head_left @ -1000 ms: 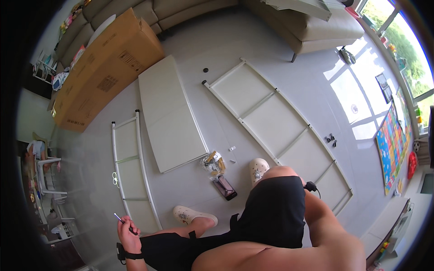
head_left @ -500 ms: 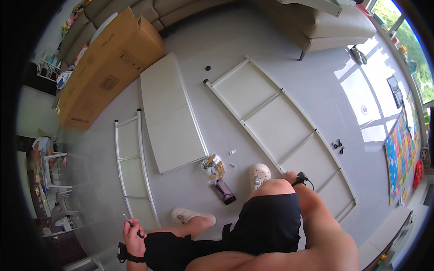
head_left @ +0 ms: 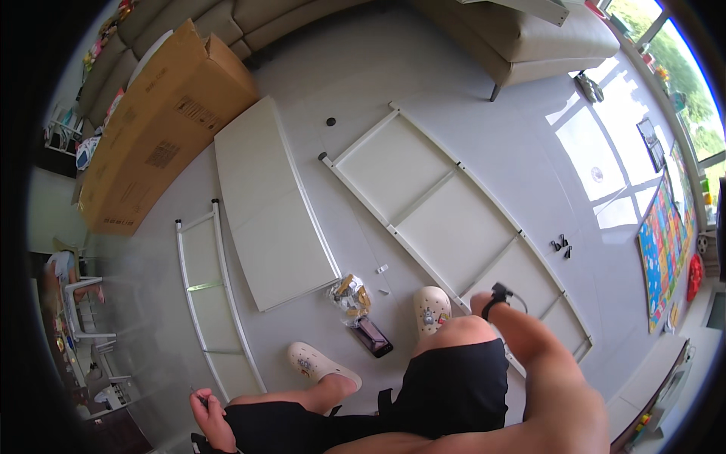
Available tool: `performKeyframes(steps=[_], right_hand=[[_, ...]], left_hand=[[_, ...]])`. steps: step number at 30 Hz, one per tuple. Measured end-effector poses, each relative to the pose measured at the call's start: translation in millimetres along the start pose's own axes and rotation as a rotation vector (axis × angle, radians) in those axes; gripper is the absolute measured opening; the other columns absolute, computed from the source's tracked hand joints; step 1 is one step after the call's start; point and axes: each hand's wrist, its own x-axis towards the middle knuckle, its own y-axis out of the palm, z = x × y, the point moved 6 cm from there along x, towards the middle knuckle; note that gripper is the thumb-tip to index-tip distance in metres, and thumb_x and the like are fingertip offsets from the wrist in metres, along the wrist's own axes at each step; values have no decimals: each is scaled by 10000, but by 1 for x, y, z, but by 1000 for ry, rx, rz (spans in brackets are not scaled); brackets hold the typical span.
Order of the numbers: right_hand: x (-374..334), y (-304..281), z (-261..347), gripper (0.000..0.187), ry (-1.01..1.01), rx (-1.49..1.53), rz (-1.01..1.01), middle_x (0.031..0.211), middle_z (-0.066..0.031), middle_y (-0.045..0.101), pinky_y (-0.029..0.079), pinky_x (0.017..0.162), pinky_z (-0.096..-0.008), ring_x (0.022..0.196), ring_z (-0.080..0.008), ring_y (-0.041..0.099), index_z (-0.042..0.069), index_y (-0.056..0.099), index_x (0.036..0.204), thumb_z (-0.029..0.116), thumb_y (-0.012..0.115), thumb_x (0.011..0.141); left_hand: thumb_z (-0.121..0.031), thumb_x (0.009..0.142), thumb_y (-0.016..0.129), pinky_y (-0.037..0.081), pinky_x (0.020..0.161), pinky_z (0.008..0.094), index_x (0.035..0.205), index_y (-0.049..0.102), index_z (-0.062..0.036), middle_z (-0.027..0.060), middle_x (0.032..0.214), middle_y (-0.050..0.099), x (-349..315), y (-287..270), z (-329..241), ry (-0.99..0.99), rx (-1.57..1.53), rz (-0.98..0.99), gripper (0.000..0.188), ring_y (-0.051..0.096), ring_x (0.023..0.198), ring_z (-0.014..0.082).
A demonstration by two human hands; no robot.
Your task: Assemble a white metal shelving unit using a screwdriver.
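Observation:
My right hand [head_left: 479, 304] is closed at the near left rail of a large white metal frame [head_left: 423, 198], just beyond my right knee; its fingers are mostly hidden. The frame lies flat on the floor, with several crossbars and a black cap on one far corner. At lower left, beside my left leg, my left hand [head_left: 212, 422] is closed round a thin screwdriver [head_left: 203, 398], mostly covered by the fingers. A narrower white frame [head_left: 209, 286] lies beyond that hand, and a stack of white panels [head_left: 274, 208] rests between the two frames.
Near my feet are a clear bag of hardware [head_left: 352, 296] and a phone [head_left: 373, 336]. Small black parts [head_left: 562, 246] lie right of the frame. A long cardboard box [head_left: 162, 132] stands at far left before a sofa [head_left: 283, 19]. A colourful mat [head_left: 659, 246] lies at right.
The large frame has slid slightly toward me with my right hand at its rail. My left hand has lowered and turned, so the screwdriver's shaft shows less. The view has shifted a little.

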Motion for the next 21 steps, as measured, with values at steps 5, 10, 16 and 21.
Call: performKeyframes(steps=[5,10,16,21], right_hand=[[23,-200,-46,344,178,460,-750,1013,-213,724,552,845,-490,981,-406,686,67,689,1103,350,638,914],[96,-232,-94,439,529,790,-809,987,-209,735,551,852,-468,963,-384,703,68,711,1108,455,674,904],[146,-250,-73,473,658,790,-724,834,-160,750,555,817,-437,836,-329,719,89,789,727,502,646,907],[155,-257,-82,338,666,777,-748,804,-117,754,562,802,-423,823,-308,726,52,753,871,381,677,861]], left_hand=[[-172,1019,553,462,834,364,1107,563,29,102,960,564,16,32,-2,11,215,-6,220,526,874,208],[-175,1004,549,453,766,384,1072,560,45,108,946,554,29,35,31,-141,136,-58,231,507,825,226],[-195,997,556,440,740,385,1039,538,34,108,906,522,29,21,21,-44,375,-111,233,476,793,239],[-203,1000,567,437,723,387,1025,536,21,106,891,517,32,32,16,-121,307,-109,227,465,776,235]])
